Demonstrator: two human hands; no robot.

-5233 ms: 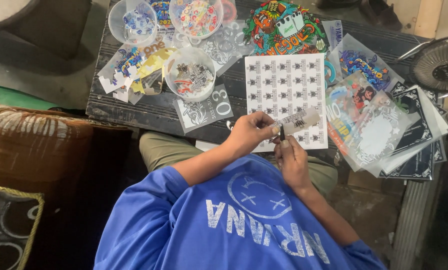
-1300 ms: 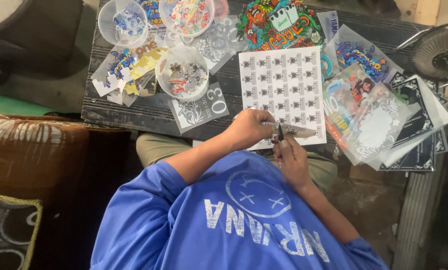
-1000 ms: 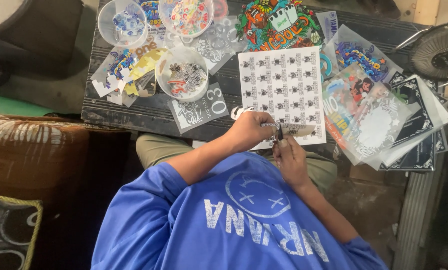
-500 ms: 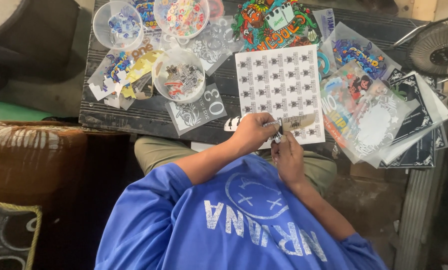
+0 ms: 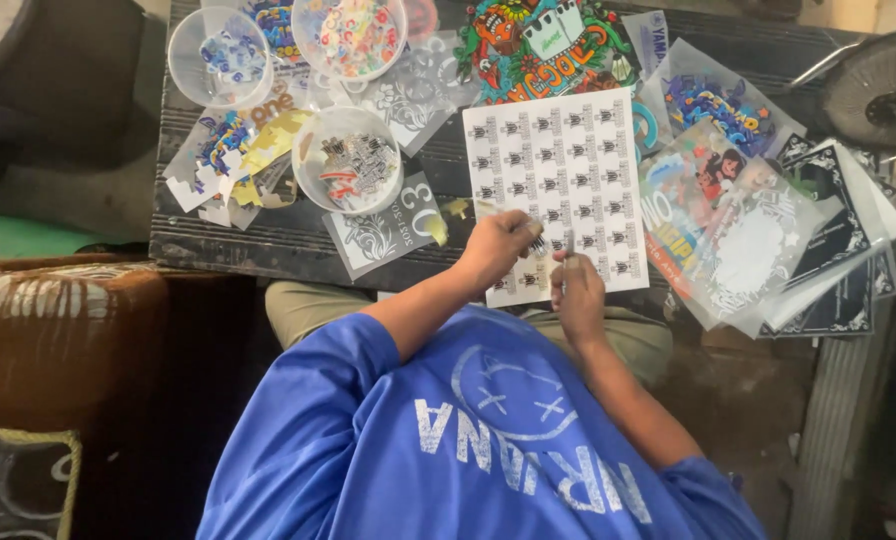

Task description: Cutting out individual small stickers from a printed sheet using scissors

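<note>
A person in a blue shirt is seen from above, seated at a dark wooden table point(image 5: 268, 245). My left hand point(image 5: 496, 248) pinches a small sticker piece point(image 5: 539, 246) over the lower edge of a white sticker sheet point(image 5: 558, 180) printed with rows of small dark emblems. My right hand point(image 5: 579, 290) is just beside it, fingers closed on a thin dark tool point(image 5: 568, 246) whose tip meets the piece. The two hands nearly touch.
Three clear round tubs of cut stickers point(image 5: 348, 160) point(image 5: 218, 55) point(image 5: 350, 35) stand at the left. Loose stickers point(image 5: 228, 165) lie around them. A colourful printed sheet point(image 5: 543, 45) lies at the back, with a stack of sleeved sheets point(image 5: 768, 240) and a fan point(image 5: 883, 90) at the right. A brown seat point(image 5: 58, 350) is on the left.
A long strip that stuck out to the right of the hands earlier no longer shows; only a small piece is pinched. Both hands stayed at the sheet's lower edge.
</note>
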